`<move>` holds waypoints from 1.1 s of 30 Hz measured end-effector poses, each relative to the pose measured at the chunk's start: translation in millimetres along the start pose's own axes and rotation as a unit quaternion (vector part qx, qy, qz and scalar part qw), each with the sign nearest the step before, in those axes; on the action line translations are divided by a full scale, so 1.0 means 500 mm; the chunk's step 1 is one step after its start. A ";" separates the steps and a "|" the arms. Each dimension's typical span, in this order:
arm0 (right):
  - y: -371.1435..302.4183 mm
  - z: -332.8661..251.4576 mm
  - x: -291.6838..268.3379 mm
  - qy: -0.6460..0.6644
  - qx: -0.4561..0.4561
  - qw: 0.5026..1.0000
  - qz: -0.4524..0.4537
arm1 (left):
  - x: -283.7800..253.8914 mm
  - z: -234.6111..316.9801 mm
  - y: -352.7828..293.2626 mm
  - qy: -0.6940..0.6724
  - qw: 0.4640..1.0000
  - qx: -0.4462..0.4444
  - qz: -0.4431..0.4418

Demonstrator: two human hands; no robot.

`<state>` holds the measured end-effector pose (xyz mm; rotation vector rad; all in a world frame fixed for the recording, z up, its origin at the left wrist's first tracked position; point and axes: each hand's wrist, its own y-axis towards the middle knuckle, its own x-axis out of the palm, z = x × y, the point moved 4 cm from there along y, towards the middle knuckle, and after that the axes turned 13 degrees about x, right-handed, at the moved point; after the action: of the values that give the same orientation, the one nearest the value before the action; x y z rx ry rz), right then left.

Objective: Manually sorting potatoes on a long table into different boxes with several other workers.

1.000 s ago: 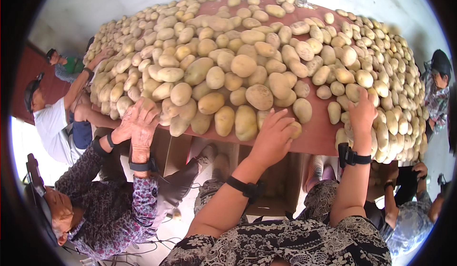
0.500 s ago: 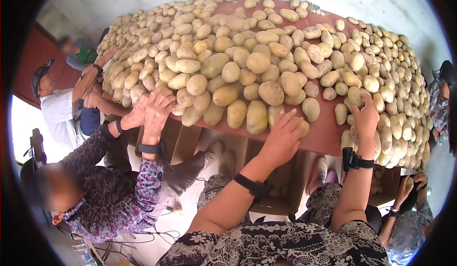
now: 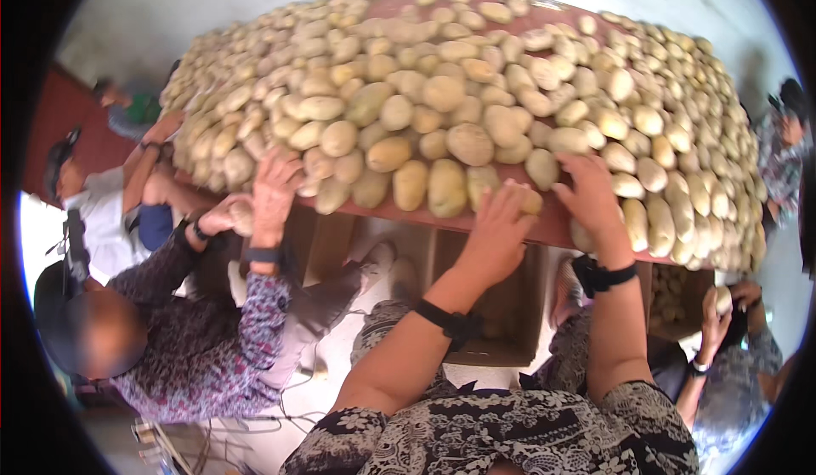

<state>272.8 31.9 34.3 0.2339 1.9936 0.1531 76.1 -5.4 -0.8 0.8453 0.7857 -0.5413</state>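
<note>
Pale brown and yellowish potatoes (image 3: 469,144) lie heaped across a dark red table (image 3: 554,220). Near the front edge, my left hand (image 3: 500,233) has its fingers curled over a small potato (image 3: 531,202), part of which shows beside the index finger. To its right, my right hand (image 3: 592,199) reaches over the table with thumb and fingers apart and nothing visible between them. Its fingertips are close to a round potato (image 3: 541,168) and just below an oval potato (image 3: 569,140). Another potato (image 3: 581,238) is partly hidden by my right wrist.
Cardboard boxes (image 3: 501,354) stand under the table edge, one on the right (image 3: 676,322) with potatoes inside. A co-worker's hands (image 3: 274,182) work close on the left; another person's hand (image 3: 716,313) holds a potato at lower right. Cables (image 3: 255,424) trail over the floor.
My right hand has moved left, from among the potatoes on the right toward my left hand. My left hand stays at the same small potato. The whole view has shifted slightly.
</note>
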 end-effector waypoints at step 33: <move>-0.101 -0.029 -0.002 -0.106 0.179 0.941 -0.267 | 0.057 0.054 0.050 -0.002 0.998 0.008 -0.064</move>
<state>255.5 -17.3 30.7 -0.0672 1.7878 -0.5634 121.4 -16.8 -0.7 0.8119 0.8374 -0.6633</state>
